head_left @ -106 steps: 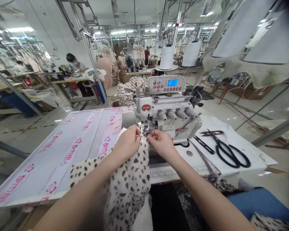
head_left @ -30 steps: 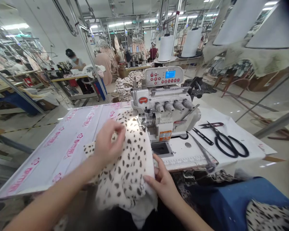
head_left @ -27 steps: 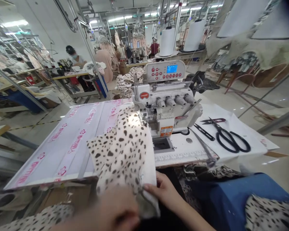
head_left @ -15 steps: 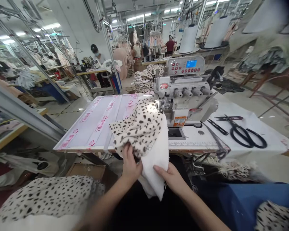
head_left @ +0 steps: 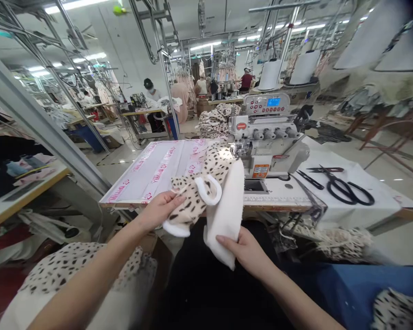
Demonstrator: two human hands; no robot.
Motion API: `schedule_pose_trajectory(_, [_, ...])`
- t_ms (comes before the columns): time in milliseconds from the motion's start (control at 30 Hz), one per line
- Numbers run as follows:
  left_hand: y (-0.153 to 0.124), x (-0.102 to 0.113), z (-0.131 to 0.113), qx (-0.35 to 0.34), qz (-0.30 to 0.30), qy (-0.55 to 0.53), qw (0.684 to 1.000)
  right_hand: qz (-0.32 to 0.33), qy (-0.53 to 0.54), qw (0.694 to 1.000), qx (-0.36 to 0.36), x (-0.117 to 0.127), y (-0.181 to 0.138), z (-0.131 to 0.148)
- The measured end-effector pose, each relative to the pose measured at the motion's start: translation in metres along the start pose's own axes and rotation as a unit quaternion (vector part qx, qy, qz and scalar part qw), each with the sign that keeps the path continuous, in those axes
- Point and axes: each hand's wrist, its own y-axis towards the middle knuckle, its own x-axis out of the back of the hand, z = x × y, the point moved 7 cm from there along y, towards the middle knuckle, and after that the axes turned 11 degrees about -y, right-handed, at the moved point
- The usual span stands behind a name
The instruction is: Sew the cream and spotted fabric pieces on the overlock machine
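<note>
A cream fleece fabric piece with black spots runs from the needle area of a white overlock sewing machine down over the table's front edge. My left hand pinches its left side. A white edge curls up in a loop in the middle of the cloth, and another white edge hangs below my left hand. My right hand grips the plain white part, thumb on top, near its lower end. The machine's lamp lights the cloth at the presser foot, where the stitching point is too small to make out.
Black-handled scissors and thread snips lie on white cloth right of the machine. Spotted fabric is heaped at lower left and behind the table. A metal post slants on the left. Co-workers sit farther back.
My left hand has moved left and up, drawing the spotted cloth outward so its white edges show. My right hand keeps its hold on the white part. The view has shifted slightly.
</note>
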Motion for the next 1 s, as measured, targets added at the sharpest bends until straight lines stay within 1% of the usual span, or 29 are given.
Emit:
schedule_pose_trajectory(33, [-0.009,-0.006,-0.012,-0.003,0.022,0.029,0.999,-0.005,-0.009,1.000,0.016,-0.004,-0.003,0.009])
schedule_pose_trajectory(67, [-0.017,-0.011,-0.022,-0.015,0.030,0.073,0.997,-0.009,-0.017,0.999,0.032,-0.008,-0.006,0.017])
schedule_pose_trajectory(133, [-0.028,-0.023,-0.040,-0.062,0.010,0.171,0.983,-0.012,-0.023,0.998,0.060,-0.013,-0.013,0.027])
schedule_pose_trajectory(200, [-0.034,-0.037,-0.048,-0.105,-0.009,0.208,0.972,-0.012,-0.015,0.997,0.079,-0.016,-0.020,0.032])
schedule_pose_trajectory(300, [-0.035,-0.051,-0.048,-0.123,-0.020,0.177,0.976,-0.011,0.005,0.997,0.082,-0.016,-0.030,0.031])
schedule_pose_trajectory(400, [-0.033,-0.053,-0.049,-0.119,-0.032,0.156,0.980,-0.023,-0.031,0.996,0.083,-0.013,-0.040,0.033])
schedule_pose_trajectory(533, [-0.032,-0.055,-0.063,-0.120,0.005,0.129,0.984,-0.083,-0.103,0.982,0.135,-0.004,-0.047,0.049])
schedule_pose_trajectory(633, [-0.033,-0.060,-0.075,-0.125,0.028,0.121,0.984,-0.142,-0.124,0.972,0.143,0.007,-0.044,0.053])
schedule_pose_trajectory(700, [-0.033,-0.069,-0.077,-0.126,0.056,0.125,0.982,-0.163,-0.129,0.968,0.141,0.011,-0.041,0.053])
schedule_pose_trajectory(767, [-0.034,-0.077,-0.073,-0.123,0.081,0.122,0.982,-0.160,-0.122,0.971,0.131,0.011,-0.039,0.052])
schedule_pose_trajectory(800, [-0.034,-0.080,-0.069,-0.119,0.084,0.117,0.982,-0.154,-0.111,0.974,0.122,0.010,-0.038,0.050])
schedule_pose_trajectory(833, [-0.034,-0.080,-0.066,-0.115,0.078,0.111,0.984,-0.148,-0.096,0.978,0.114,0.009,-0.038,0.048])
schedule_pose_trajectory(933, [-0.033,-0.075,-0.056,-0.092,0.033,0.091,0.991,-0.130,-0.044,0.986,0.097,0.005,-0.040,0.045])
schedule_pose_trajectory(1000, [-0.034,-0.073,-0.054,-0.075,0.020,0.072,0.994,-0.124,-0.037,0.987,0.092,0.004,-0.040,0.044])
